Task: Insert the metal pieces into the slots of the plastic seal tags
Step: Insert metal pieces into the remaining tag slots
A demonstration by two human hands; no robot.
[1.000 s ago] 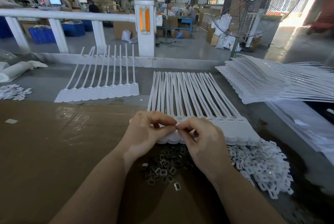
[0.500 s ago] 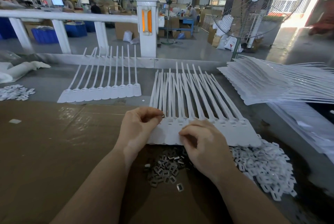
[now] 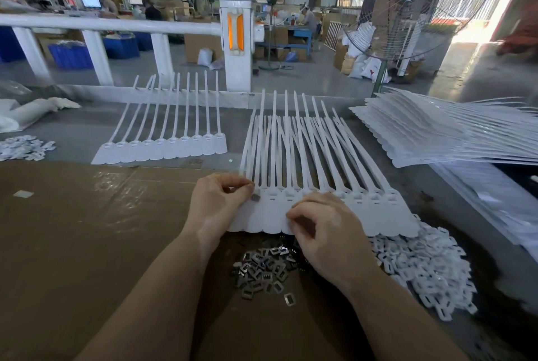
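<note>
A joined strip of white plastic seal tags (image 3: 364, 215) lies in front of me, its long tails fanning away. My left hand (image 3: 217, 203) pinches a small metal piece (image 3: 255, 197) at the slot of the leftmost tag. My right hand (image 3: 323, 232) has its fingers curled on the lower edge of the strip, holding it down. A heap of loose metal pieces (image 3: 263, 270) lies on the brown cardboard (image 3: 72, 229) just below the strip, between my forearms.
A pile of small white plastic caps (image 3: 422, 267) lies right of the metal heap. Another strip of tags (image 3: 163, 148) rests farther left. A tall stack of tag strips (image 3: 451, 133) fills the right. A white railing (image 3: 116, 27) and a fan (image 3: 407, 5) stand beyond.
My hands, which met at the middle of the strip, have parted. The left hand carried a metal piece to the leftmost tag; the right hand dropped onto the strip's lower edge.
</note>
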